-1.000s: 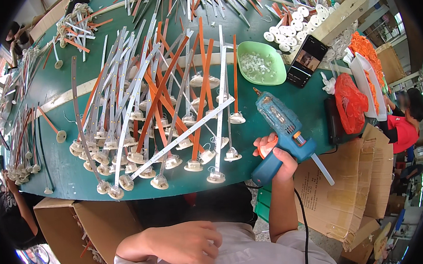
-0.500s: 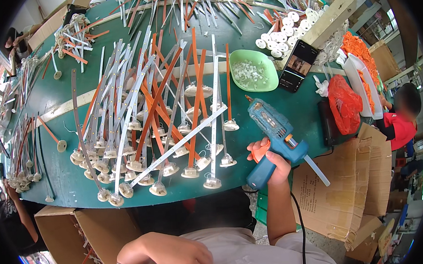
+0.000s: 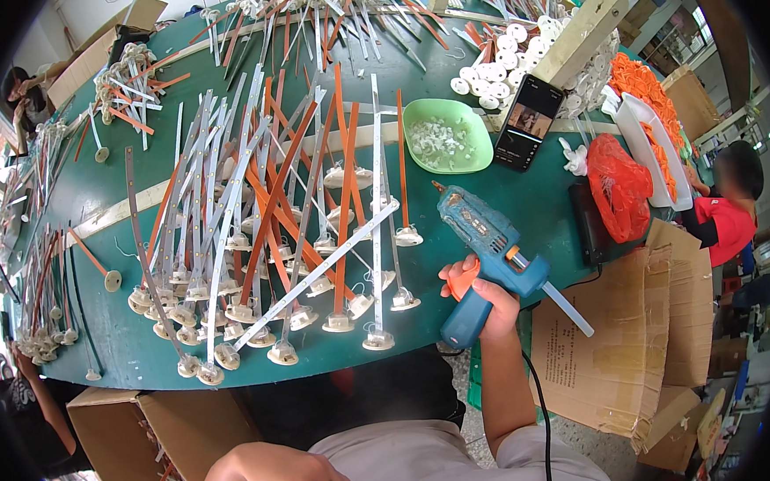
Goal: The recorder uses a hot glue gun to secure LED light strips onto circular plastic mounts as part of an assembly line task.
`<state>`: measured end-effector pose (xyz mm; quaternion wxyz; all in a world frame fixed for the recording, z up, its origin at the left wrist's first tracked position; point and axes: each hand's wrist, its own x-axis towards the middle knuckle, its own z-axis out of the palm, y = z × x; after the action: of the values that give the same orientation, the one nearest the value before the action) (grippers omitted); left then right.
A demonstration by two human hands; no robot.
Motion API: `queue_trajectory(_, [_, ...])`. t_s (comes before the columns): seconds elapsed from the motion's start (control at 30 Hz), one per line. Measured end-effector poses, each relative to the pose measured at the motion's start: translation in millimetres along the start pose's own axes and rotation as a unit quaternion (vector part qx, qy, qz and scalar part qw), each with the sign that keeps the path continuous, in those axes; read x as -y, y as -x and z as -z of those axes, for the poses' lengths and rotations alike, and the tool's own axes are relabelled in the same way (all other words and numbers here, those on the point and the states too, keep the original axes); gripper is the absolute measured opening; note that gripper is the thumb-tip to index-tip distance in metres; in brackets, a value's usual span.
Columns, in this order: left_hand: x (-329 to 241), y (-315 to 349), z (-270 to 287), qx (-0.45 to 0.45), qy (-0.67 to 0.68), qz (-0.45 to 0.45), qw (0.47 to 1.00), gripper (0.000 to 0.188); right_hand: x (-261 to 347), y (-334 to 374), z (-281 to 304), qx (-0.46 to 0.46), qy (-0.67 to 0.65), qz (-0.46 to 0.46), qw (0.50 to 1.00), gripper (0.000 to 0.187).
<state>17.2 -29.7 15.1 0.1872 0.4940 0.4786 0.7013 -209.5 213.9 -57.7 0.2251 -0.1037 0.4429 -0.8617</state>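
My right hand [image 3: 492, 309] is closed round the handle of a blue hot glue gun [image 3: 484, 243], its fingers at the orange trigger. The nozzle points up and left over the green table, and a translucent glue stick [image 3: 569, 309] juts from its back. My left hand [image 3: 298, 479] rests low against my light shirt, fingers loosely extended and nothing visible in them; part of it lies at the picture's lower edge. Left of the gun stand many white and orange strips [image 3: 225, 224] on round white bases [image 3: 378, 339]. One white strip [image 3: 317, 275] leans diagonally across others.
Beyond the gun sits a green bowl [image 3: 447, 136] of small clear pieces, beside a phone [image 3: 529, 119]. Right of them lie a red plastic bag [image 3: 620, 186] and a white tray [image 3: 649, 154] of orange parts. Cardboard boxes [image 3: 599, 351] stand below the table edge. Other people work nearby.
The view has shifted slightly, moving the table's things a little left in it. My left hand has slid a little left and down; my right hand keeps holding the glue gun.
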Motion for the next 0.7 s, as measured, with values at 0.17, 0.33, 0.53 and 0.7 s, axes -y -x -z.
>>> queue_trajectory(0.17, [-5.4,-11.9,8.0,0.010,-0.005,0.120,0.993,0.016,1.3,0.7,2.4,-0.012,0.007,-0.001,1.000,0.035])
queue_trajectory(0.33, [9.2,-11.8,1.5,0.017,-0.033,0.098,0.994,0.012,0.1,-0.2,1.1,-0.006,-0.006,-0.014,1.000,0.034])
queue_trajectory(0.53, [16.4,-14.1,-10.8,0.009,-0.049,0.108,0.993,0.025,-0.4,-0.4,3.6,0.000,0.001,-0.003,1.000,0.033])
queue_trajectory(0.7, [16.6,-17.5,-13.0,-0.021,-0.118,0.080,0.990,0.023,-0.5,-0.3,3.7,-0.004,0.004,-0.006,1.000,0.032])
